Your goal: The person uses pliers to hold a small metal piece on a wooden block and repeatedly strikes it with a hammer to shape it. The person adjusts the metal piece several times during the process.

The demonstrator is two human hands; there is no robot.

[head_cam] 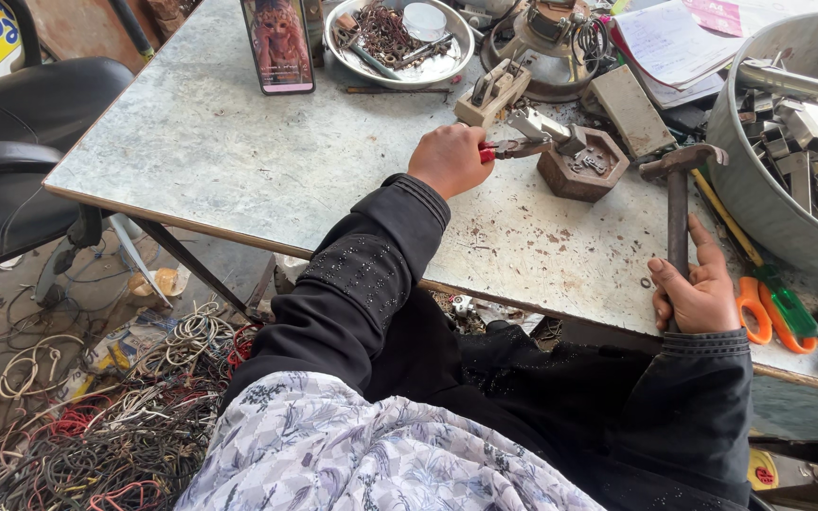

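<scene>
Gripping red-handled pliers (513,148) at upper centre, the left hand (449,159) pins a small metal part (543,125) just above the hexagonal block (583,166), while the right hand (698,289), lower right, clasps a hammer (678,194) whose handle runs up-frame toward that block.

Both arms reach forward in black sleeves. The left arm stretches out further, bent at the elbow, cuff drawn back at the wrist. The left hand (450,159) is balled into a tight fist, knuckles up, its fingers curled under and hidden. The right hand (700,287) sits nearer the body, back of the hand turned down toward the cuff, fingers (666,280) wrapped closed, thumb lying straight along the top.
</scene>
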